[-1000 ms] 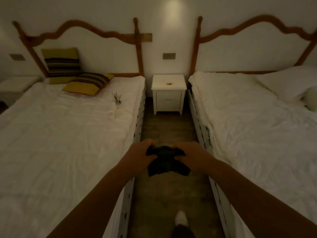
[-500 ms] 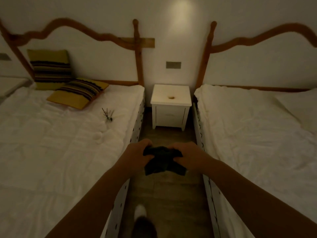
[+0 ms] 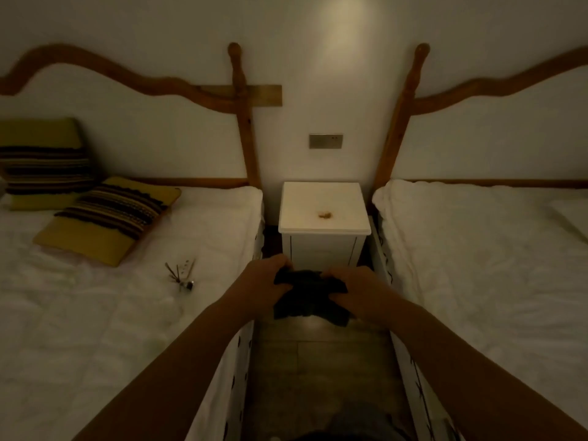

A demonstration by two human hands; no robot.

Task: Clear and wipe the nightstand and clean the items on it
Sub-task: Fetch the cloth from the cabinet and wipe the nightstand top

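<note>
Left hand (image 3: 266,279): fingers curled round the left edge of the dark cloth (image 3: 308,296), gripping it.
Right hand (image 3: 352,286): fingers curled over the right edge of the same cloth, gripping it.
Cloth: dark, soft, bunched into crumpled folds; it hangs slack between the two hands, above the floor and in front of the nightstand, not touching it.
Nightstand (image 3: 324,224): white, box-shaped, with a flat square top and an overhanging rim; it stands against the wall between the two beds.
Mark on top: a small brownish patch (image 3: 325,214) near the middle of the top (possibly a stain or crumb; the dim light does not let it be identified).
Left bed (image 3: 111,297): white, lightly wrinkled cover; curved wooden headboard (image 3: 127,78).
Cushions: two yellow cushions with dark woven stripes, one upright (image 3: 41,160) against the headboard, one lying flat (image 3: 108,218).
Small items (image 3: 181,273): thin sticks and a small metallic piece on the left bed, near its inner edge.
Right bed (image 3: 477,265): white, wrinkled cover.
Wall plate (image 3: 325,141): rectangular, metallic, above the nightstand.
Floor (image 3: 318,361): dark planks, faint sheen.
</note>
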